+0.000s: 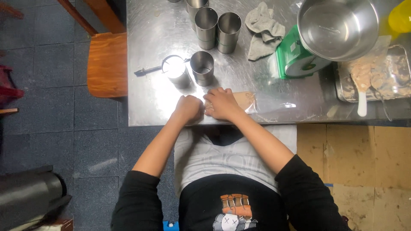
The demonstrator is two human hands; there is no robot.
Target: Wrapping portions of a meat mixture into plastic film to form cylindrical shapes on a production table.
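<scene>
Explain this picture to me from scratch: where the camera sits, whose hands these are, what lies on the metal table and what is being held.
There is one picture, taken by a camera on the person's head, looking straight down. No machine: just two bare hands. The left hand is closed into a fist on the steel table. The right hand presses on a flat tan lump in clear plastic wrap. Farther back stand several steel cylinder cups, a grey cloth, a green scale carrying a steel bowl, and a tray of tan mixture with a white spatula. A wooden chair stands left of the table.
</scene>
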